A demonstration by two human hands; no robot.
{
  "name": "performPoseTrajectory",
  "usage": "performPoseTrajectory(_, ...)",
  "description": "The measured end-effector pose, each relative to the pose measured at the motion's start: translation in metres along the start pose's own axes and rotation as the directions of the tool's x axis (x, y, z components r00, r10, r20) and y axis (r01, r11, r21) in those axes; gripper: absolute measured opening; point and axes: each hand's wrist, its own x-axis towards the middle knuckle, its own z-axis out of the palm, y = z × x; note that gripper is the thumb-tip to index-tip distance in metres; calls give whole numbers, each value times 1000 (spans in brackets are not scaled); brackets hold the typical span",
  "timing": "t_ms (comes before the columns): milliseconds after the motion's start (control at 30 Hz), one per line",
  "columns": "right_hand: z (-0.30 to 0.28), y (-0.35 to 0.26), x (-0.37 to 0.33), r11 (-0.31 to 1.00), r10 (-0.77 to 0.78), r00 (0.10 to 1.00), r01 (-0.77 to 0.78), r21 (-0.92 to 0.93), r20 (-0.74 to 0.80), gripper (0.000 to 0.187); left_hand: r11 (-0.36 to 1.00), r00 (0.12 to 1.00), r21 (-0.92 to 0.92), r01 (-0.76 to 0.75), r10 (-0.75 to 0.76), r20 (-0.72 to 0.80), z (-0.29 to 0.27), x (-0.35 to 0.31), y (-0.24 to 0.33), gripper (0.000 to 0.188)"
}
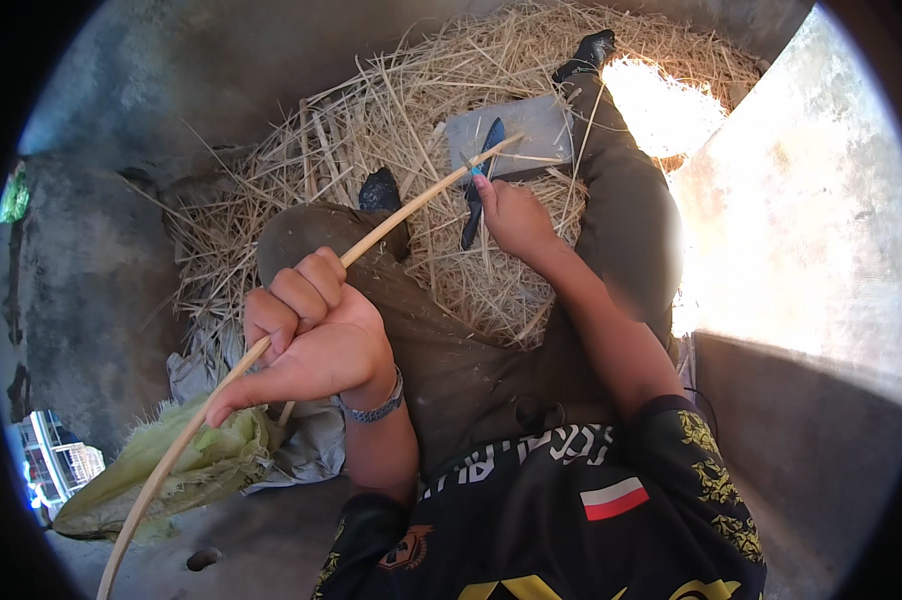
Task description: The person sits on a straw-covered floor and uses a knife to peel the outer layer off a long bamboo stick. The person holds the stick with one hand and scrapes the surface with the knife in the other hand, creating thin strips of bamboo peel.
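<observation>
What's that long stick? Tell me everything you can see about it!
The stick is long, thin, pale tan and smooth-looking, like wood or bamboo. It slants from the picture's lower left edge, where it looks bent, up to a thinner end over the gray block. The left hand grips it. Near the thin end it crosses the dark knife, and the right hand's thumb seems to touch it.

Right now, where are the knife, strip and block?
Knife [473, 210]: head view, on its dark lower half.
Strip [396, 220]: head view, on its upper stretch.
Block [539, 128]: head view, on its grey top face.
</observation>
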Motion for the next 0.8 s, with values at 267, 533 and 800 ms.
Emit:
performPoseTrajectory(267, -2, -13, -18, 992, -105, 993, 101, -81, -46, 65, 1000, 999, 6, -27, 27, 36, 10, -4, 2, 81)
performPoseTrajectory(533, -11, -13, -25, 964, -228, 973, 223, 143, 23, 65, 998, 984, 51, 34, -42, 175, 12, -5, 4, 81)
performPoseTrajectory(800, 9, 56, 35, 965, 257, 948, -262, -1, -186, 77, 999, 927, 48, 15, -32, 372, 10, 5, 3, 79)
